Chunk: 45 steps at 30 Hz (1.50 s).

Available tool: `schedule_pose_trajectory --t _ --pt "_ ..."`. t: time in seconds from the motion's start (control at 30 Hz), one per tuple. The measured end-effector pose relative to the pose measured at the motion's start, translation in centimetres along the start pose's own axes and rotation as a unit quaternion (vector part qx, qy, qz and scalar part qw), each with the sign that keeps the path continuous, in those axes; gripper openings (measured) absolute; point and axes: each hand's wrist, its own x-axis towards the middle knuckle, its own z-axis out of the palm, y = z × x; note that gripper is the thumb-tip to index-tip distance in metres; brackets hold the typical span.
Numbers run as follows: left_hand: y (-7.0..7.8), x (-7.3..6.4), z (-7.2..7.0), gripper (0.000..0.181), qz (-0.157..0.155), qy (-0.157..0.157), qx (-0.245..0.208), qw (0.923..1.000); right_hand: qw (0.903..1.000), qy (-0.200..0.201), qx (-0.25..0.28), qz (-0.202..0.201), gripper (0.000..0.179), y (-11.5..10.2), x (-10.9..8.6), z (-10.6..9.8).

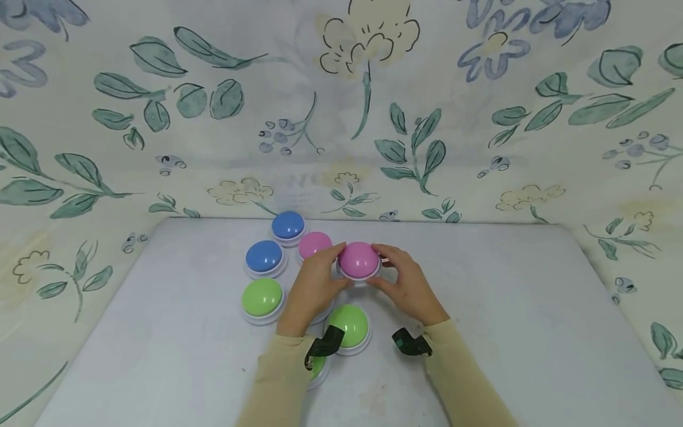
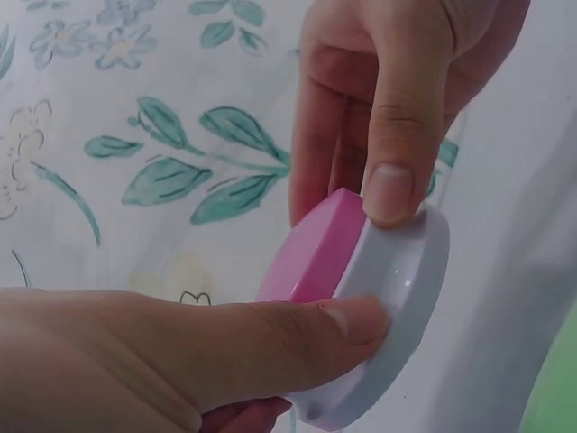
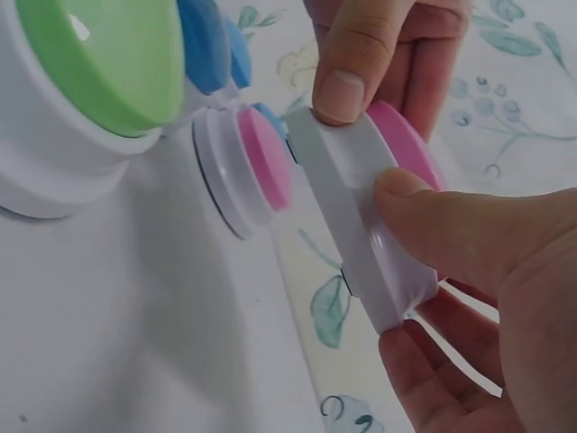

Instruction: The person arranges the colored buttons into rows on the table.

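A pink push button [image 1: 358, 260] with a round white base is held between both hands, over the back middle of the table. My left hand [image 1: 313, 284] grips its left side, with the thumb on the white base [image 2: 388, 271]. From the other side my right hand [image 1: 411, 289] grips it, thumb also on the base. In the right wrist view the base [image 3: 347, 198] stands off the table, its underside edge showing small dark feet. A second pink button [image 1: 315, 243] sits just behind my left hand, which partly covers it.
On the white table [image 1: 507, 308], two blue buttons [image 1: 288, 225] and a green button [image 1: 261, 296] stand to the left. Another green button [image 1: 349, 325] lies nearer, and one more [image 1: 317, 367] is mostly hidden by my left sleeve. Patterned cloth [image 1: 240, 148] rises behind.
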Motion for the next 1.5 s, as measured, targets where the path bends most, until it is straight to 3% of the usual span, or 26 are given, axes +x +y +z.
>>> schedule_pose_trajectory --t 0.63,1.0,1.3,1.5 --pt "1.4 -0.4 0.0 0.073 0.032 0.014 -0.016 0.9993 0.9999 -0.008 0.003 -0.013 0.064 -0.7 -0.3 -2.6" --pt "2.9 -0.5 1.3 0.074 0.036 0.024 -0.046 0.998 0.9999 -0.008 0.009 -0.006 0.063 -0.5 -1.3 -4.4" --pt "3.9 -0.5 2.4 0.073 0.051 0.028 -0.042 0.9974 0.9998 0.0 0.013 -0.018 0.058 0.2 -2.3 -5.2" --pt "4.7 -0.5 3.2 0.073 0.041 0.03 -0.052 0.9973 0.9998 -0.001 0.008 -0.018 0.058 0.7 -2.7 -6.0"
